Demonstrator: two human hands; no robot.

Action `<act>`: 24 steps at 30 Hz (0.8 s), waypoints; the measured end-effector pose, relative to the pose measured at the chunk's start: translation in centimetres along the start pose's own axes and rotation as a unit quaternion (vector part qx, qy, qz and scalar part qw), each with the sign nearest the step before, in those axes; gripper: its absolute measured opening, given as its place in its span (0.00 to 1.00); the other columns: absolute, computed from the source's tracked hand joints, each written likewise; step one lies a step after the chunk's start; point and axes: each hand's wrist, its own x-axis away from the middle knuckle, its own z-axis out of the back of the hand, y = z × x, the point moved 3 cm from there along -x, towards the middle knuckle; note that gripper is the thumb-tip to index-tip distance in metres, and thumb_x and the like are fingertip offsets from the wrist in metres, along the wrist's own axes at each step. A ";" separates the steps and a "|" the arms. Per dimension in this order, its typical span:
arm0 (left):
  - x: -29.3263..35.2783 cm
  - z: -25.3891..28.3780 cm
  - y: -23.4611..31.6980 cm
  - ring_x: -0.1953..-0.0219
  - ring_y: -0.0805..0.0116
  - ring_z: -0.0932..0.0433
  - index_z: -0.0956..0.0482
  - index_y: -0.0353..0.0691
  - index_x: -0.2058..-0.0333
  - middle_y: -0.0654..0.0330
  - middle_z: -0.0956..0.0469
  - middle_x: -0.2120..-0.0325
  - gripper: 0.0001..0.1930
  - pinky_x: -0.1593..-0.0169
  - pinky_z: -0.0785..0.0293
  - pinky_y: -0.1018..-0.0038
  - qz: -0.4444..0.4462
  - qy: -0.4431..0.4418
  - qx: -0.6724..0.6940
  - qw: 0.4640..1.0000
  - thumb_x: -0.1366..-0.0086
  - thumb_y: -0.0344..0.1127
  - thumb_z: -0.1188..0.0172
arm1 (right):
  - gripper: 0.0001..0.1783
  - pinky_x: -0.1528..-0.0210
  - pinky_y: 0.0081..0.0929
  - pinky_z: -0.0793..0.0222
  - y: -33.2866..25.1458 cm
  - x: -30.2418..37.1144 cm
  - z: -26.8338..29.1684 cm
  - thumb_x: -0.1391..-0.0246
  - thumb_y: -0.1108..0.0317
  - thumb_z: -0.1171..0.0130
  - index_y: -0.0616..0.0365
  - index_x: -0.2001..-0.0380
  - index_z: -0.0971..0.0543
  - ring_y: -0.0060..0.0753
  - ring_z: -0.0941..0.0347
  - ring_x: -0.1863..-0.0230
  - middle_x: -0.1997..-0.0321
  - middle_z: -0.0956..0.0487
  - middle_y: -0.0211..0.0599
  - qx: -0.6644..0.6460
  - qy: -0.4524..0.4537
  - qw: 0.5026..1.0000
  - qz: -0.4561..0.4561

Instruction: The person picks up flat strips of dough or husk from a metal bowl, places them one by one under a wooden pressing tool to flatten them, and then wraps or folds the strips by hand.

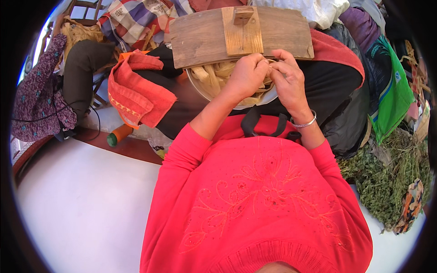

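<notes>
My left hand and my right hand meet above a white bowl. Both are closed, thumbs and fingertips pinched together and nearly touching. Whatever they pinch is too small to make out. Inside the bowl lie pale yellow, ribbon-like strips, partly covered by my hands and forearms. Just beyond my fingers a brown wooden board lies across the far side of the bowl. A lighter wooden piece with a small block is fixed on its middle.
A red towel hangs over the left knee, another red cloth over the right. An orange thread spool lies at the left. Dried green plants, a green bag and black plastic crowd the right.
</notes>
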 end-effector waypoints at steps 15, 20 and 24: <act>3.6 1.7 1.8 0.76 0.65 0.26 0.25 0.38 0.65 0.59 0.30 0.80 0.06 0.75 0.33 0.70 -0.105 0.078 -0.227 0.965 0.35 0.33 0.47 | 0.11 0.55 0.15 0.36 3.3 -3.2 1.1 0.43 0.70 0.43 0.65 0.60 0.22 0.18 0.31 0.57 0.55 0.25 0.30 -0.353 0.091 0.914 -0.179; 4.1 2.6 3.6 0.72 0.51 0.25 0.25 0.42 0.64 0.56 0.26 0.74 0.07 0.72 0.30 0.63 -0.206 0.084 -0.392 0.893 0.41 0.32 0.41 | 0.18 0.64 0.15 0.33 0.7 -3.7 2.5 0.41 0.62 0.43 0.62 0.52 0.25 0.17 0.29 0.65 0.65 0.23 0.27 -0.084 -0.114 0.985 -0.097; 3.2 2.6 3.8 0.73 0.52 0.25 0.26 0.40 0.63 0.55 0.25 0.72 0.08 0.71 0.29 0.66 -0.256 0.096 -0.331 0.903 0.42 0.31 0.39 | 0.15 0.68 0.16 0.32 -0.4 -3.8 1.4 0.43 0.65 0.42 0.63 0.55 0.23 0.17 0.28 0.71 0.70 0.23 0.28 -0.091 -0.218 0.955 -0.177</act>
